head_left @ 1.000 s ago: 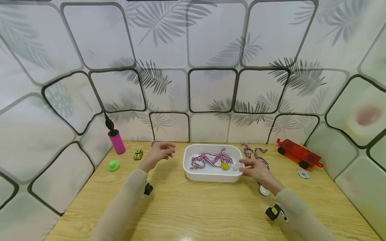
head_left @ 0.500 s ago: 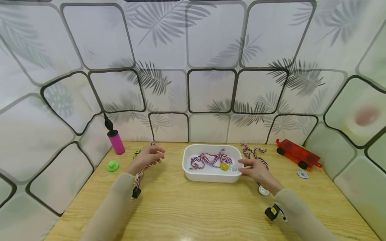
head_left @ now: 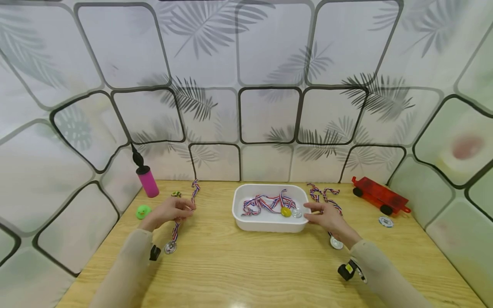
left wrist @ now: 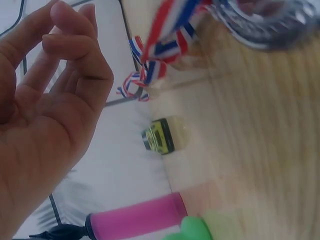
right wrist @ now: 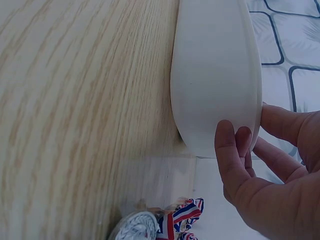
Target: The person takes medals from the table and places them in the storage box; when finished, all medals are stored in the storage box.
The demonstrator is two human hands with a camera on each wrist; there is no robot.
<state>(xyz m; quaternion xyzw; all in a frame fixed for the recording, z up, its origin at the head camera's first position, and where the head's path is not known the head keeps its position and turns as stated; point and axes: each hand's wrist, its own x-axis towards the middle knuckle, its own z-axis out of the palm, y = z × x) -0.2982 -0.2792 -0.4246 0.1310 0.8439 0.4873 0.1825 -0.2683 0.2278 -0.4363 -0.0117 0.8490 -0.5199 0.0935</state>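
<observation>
My right hand (head_left: 325,219) pinches the right end of a white plastic tub (head_left: 265,227); in the right wrist view the thumb lies over the rim and fingers press the outer wall. Inside lie a gold medal (head_left: 286,212), a clear or silvery medal (head_left: 297,213) and striped ribbons (head_left: 265,202). My left hand (head_left: 167,211), fingers loosely bent and holding nothing visible, hovers over the red, white and blue ribbon (head_left: 195,190) of a silver medal (head_left: 170,247). Another silver medal (head_left: 336,243) with its ribbon (head_left: 326,194) lies by my right hand, partly hidden.
At the left stand a pink hand pump (head_left: 148,182), a green rubber duck (head_left: 143,211) and a small yellow-green toy car (head_left: 176,194), partly covered by the left hand. A red toy trailer (head_left: 379,196) and a poker chip (head_left: 385,221) sit at the right. Patterned walls (head_left: 265,162) border the table.
My left hand has moved left and lower, away from the tub, uncovering the silver medal and its ribbon on the left. The right hand has stayed at the tub's rim.
</observation>
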